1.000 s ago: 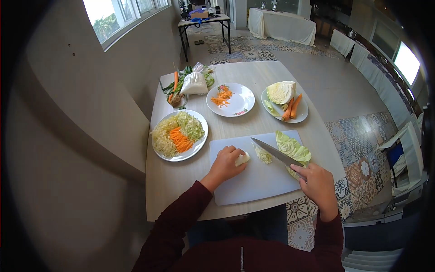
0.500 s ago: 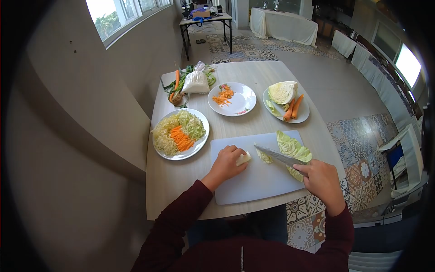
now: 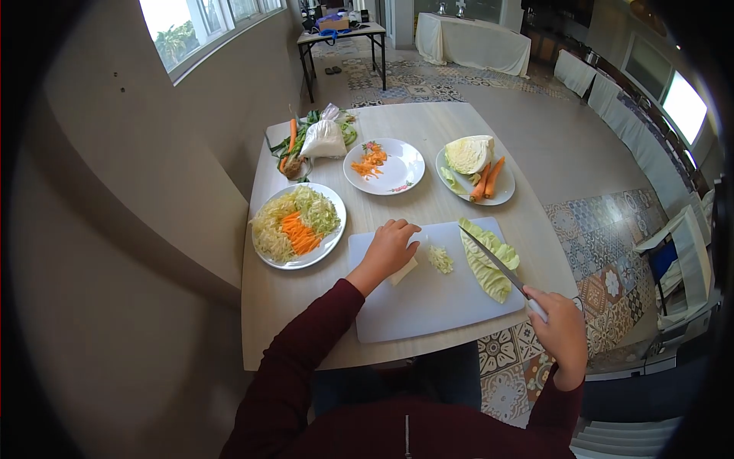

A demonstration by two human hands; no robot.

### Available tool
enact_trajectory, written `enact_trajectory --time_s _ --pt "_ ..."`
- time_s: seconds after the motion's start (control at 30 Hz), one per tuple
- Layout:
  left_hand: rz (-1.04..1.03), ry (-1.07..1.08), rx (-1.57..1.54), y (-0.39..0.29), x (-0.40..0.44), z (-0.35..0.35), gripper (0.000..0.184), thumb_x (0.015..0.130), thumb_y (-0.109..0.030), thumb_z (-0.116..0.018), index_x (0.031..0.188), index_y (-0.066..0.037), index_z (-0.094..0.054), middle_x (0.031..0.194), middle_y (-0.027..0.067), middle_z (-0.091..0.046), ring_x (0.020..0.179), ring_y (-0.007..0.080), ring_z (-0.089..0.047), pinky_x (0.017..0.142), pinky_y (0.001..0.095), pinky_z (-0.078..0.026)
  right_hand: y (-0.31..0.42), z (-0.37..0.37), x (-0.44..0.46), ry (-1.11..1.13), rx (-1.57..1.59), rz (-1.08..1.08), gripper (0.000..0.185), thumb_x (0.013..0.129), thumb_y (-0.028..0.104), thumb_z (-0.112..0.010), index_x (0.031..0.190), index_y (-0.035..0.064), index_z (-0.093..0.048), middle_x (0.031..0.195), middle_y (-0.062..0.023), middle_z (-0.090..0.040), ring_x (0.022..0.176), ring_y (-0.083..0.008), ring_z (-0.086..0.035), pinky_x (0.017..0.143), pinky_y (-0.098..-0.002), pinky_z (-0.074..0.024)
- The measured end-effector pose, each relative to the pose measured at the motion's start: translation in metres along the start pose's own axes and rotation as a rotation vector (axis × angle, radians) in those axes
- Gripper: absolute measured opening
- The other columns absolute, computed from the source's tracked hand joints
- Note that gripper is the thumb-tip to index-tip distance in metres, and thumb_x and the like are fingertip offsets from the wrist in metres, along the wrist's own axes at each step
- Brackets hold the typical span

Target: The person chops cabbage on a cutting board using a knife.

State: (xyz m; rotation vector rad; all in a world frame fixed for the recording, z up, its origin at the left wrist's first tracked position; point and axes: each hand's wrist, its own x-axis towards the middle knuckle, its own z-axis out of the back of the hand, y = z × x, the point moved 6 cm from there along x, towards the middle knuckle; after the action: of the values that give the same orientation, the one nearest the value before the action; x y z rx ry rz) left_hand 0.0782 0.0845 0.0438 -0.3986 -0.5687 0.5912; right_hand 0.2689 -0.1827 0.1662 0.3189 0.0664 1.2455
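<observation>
My right hand grips a kitchen knife by its pale handle, the blade slanting up and left over a green cabbage leaf on the right of the white cutting board. My left hand is above the board's left part, fingers stretched out and thumb apart. Just below its thumb lies a pale cabbage piece, partly hidden by the hand; I cannot tell whether they touch. Between the hands sits a small heap of shredded cabbage.
A plate of shredded cabbage and carrot stands left. Behind are a flowered plate with carrot scraps and a plate holding half a cabbage and carrots. A white-filled plastic bag lies among vegetables at the back left.
My left hand has opened off the pale cabbage piece and moved slightly up. My right hand has drawn the knife rightward, away from the shredded heap to over the leaf.
</observation>
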Motion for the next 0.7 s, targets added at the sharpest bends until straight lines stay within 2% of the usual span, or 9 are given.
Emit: enact_trajectory --time_s 0.1,0.2,0.23,0.4,0.53,0.7 --pt "-0.009 0.082 -0.011 0.005 0.019 -0.019 0.026 0.086 -0.009 -0.069 0.111 -0.002 -0.071 0.103 0.0149 -0.068 0.103 0.0341 -0.063 0.091 0.0443 -0.051 -0.021 -0.021 -0.018 0.026 0.143 -0.065 0.044 0.078 0.011 -0.071 0.122 0.0073 -0.071 0.096 -0.0210 -0.071 0.083 -0.0375 -0.067 0.074 -0.0400 -0.0522" --pt "-0.075 0.117 0.015 0.012 0.027 -0.034 0.023 0.086 -0.008 -0.067 0.107 0.001 -0.072 0.100 0.0176 -0.067 0.101 0.0355 -0.063 0.092 0.0420 -0.052 -0.031 -0.042 -0.035 0.063 0.291 -0.160 0.041 0.081 0.014 -0.069 0.123 0.0108 -0.071 0.095 -0.0207 -0.070 0.088 -0.0396 -0.067 0.078 -0.0439 -0.0521" --pt "-0.068 0.126 -0.002 0.012 0.027 -0.036 0.021 0.086 -0.007 -0.066 0.104 0.002 -0.073 0.099 0.0178 -0.067 0.100 0.0355 -0.064 0.091 0.0416 -0.052 -0.035 -0.049 -0.040 0.060 0.345 -0.174 0.041 0.081 0.014 -0.069 0.122 0.0099 -0.071 0.100 -0.0222 -0.071 0.091 -0.0399 -0.068 0.081 -0.0425 -0.0530" --pt "-0.037 0.144 -0.111 0.000 0.020 -0.036 0.017 0.085 -0.003 -0.062 0.094 0.003 -0.075 0.095 0.0186 -0.068 0.094 0.0355 -0.065 0.088 0.0405 -0.053 -0.043 -0.064 -0.054 0.034 0.419 -0.155 0.042 0.081 0.014 -0.069 0.123 0.0090 -0.070 0.104 -0.0229 -0.071 0.093 -0.0398 -0.069 0.082 -0.0421 -0.0537" --pt "-0.056 0.159 -0.124 -0.005 0.017 -0.038 0.019 0.084 -0.001 -0.060 0.094 0.002 -0.076 0.093 0.0192 -0.070 0.090 0.0357 -0.067 0.086 0.0404 -0.054 -0.035 -0.066 -0.054 0.087 0.423 -0.193 0.044 0.081 0.008 -0.071 0.124 0.0022 -0.068 0.111 -0.0235 -0.071 0.100 -0.0353 -0.071 0.086 -0.0362 -0.0535" --pt "-0.045 0.169 -0.126 -0.012 0.012 -0.028 0.019 0.084 0.000 -0.060 0.095 0.002 -0.076 0.094 0.0203 -0.073 0.087 0.0354 -0.070 0.084 0.0397 -0.056 -0.026 -0.070 -0.051 0.075 0.466 -0.152 0.044 0.081 0.010 -0.071 0.124 0.0028 -0.068 0.109 -0.0248 -0.071 0.098 -0.0371 -0.070 0.085 -0.0362 -0.0535"
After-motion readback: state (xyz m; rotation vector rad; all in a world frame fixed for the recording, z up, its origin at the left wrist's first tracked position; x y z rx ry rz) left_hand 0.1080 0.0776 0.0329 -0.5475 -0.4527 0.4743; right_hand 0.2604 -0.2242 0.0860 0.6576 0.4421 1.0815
